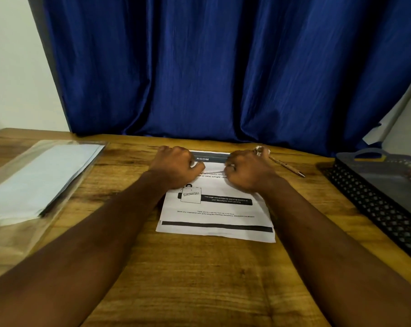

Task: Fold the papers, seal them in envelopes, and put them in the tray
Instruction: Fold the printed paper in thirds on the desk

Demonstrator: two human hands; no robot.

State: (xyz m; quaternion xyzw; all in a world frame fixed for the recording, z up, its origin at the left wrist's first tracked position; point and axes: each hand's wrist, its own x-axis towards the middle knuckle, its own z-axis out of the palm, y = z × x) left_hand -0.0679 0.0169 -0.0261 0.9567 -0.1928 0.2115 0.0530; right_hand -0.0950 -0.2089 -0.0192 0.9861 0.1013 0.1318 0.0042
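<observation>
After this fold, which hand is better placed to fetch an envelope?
Probably left. The left hand is nearer the envelope pack, off to its left; the right hand is on the tray side. Both grip the sheet.

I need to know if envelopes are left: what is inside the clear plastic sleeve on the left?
Inside the clear plastic sleeve lies a stack of pale flat sheets, likely envelopes. The top one covers the rest, so their number cannot be told.
</observation>
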